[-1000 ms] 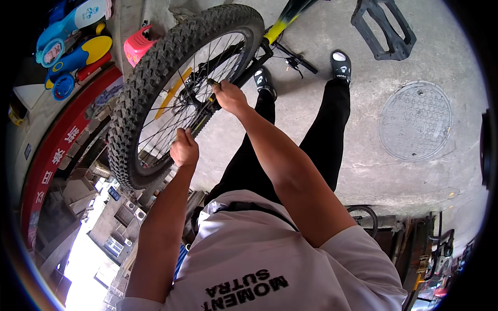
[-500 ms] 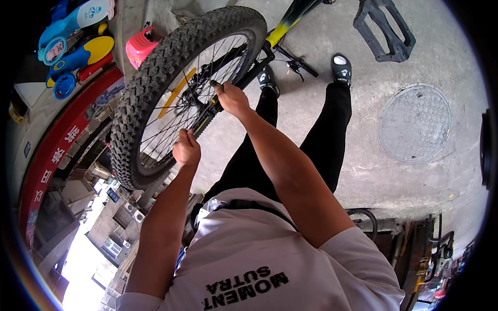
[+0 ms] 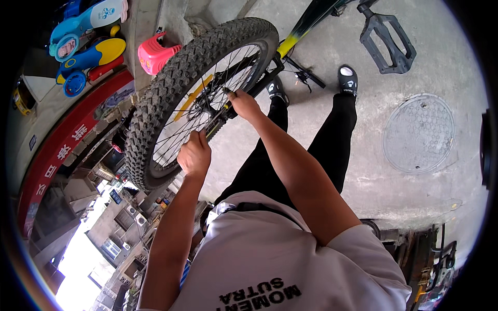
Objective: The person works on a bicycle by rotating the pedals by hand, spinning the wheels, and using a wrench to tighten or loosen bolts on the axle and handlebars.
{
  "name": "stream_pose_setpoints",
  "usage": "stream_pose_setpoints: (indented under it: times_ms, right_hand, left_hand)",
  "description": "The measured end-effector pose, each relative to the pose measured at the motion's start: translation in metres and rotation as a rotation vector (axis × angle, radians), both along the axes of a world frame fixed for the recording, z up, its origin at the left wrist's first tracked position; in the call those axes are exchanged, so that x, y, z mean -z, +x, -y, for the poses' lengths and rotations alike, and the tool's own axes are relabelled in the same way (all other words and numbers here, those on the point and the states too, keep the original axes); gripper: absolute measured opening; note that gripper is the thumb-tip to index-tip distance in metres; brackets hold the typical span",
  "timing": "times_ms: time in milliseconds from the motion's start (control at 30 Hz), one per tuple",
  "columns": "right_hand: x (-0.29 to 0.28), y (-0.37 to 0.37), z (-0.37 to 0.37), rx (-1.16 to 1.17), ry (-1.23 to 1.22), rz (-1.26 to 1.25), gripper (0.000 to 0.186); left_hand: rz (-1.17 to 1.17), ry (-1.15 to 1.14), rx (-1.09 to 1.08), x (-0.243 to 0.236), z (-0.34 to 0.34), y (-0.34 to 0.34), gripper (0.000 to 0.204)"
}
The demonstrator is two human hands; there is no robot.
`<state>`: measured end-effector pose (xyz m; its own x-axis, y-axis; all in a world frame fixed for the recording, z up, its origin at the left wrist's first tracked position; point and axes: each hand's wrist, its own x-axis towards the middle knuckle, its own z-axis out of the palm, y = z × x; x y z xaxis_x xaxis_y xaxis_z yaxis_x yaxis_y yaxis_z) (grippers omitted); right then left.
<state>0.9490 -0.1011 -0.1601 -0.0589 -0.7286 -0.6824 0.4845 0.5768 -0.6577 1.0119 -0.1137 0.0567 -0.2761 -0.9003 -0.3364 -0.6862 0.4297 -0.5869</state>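
Observation:
A bicycle wheel with a knobby black tyre point(image 3: 155, 88) stands tilted before me, fixed in the dark fork of a black and yellow-green bike frame point(image 3: 287, 45). A yellow reflector point(image 3: 193, 98) sits among its spokes. My right hand point(image 3: 245, 105) is closed at the hub, around a small dark piece whose tip shows past the thumb; its kind is unclear. Lower on the wheel, beside the spokes and fork leg, my left hand point(image 3: 194, 154) is closed with thumb and fingers pressed together. What it pinches is hidden.
A black pedal point(image 3: 388, 42) juts in at upper right, and a handlebar end point(image 3: 311, 78) lies near my feet. A round manhole cover point(image 3: 420, 132) is set in the concrete floor. At left are a pink plastic item point(image 3: 155, 54), blue toy-like scooters point(image 3: 85, 20) and a red sign point(image 3: 62, 142).
The whole view has shifted, so the wheel, floor and hands appear slightly right and lower. My left hand has turned a little at the wheel; the right stays at the hub.

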Motion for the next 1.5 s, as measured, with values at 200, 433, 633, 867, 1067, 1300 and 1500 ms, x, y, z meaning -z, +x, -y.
stream_pose_setpoints:
  times_ms: [200,433,633,867,1067,1300,1500]
  right_hand:
    - [-0.007,0.011,0.001,0.095,0.055,0.005,0.048]
    - [-0.009,0.001,0.005,-0.041,0.073,-0.003,0.048]
    - [0.002,0.008,0.002,0.012,0.041,-0.069,0.045]
    - [-0.022,0.01,-0.01,0.327,0.187,-0.059,0.042]
    - [-0.101,0.021,-0.031,0.512,0.351,0.562,0.054]
    - [-0.117,0.067,-0.003,0.446,0.202,1.111,0.055]
    - [-0.128,0.039,-0.012,0.373,0.146,1.318,0.034]
  left_hand:
    - [-0.014,-0.006,0.066,-0.016,0.009,-0.026,0.034]
    - [-0.076,0.013,0.038,-0.015,0.002,-0.013,0.034]
    - [-0.698,0.027,-1.162,-0.017,0.003,-0.03,0.044]
    - [-1.089,0.236,-1.362,-0.007,0.0,0.001,0.096]
    - [-1.519,0.256,-1.369,0.033,-0.003,0.04,0.073]
    - [-1.668,0.391,-1.344,0.062,0.006,0.069,0.058]
    - [-1.697,0.1,-1.281,0.053,-0.01,0.039,0.047]
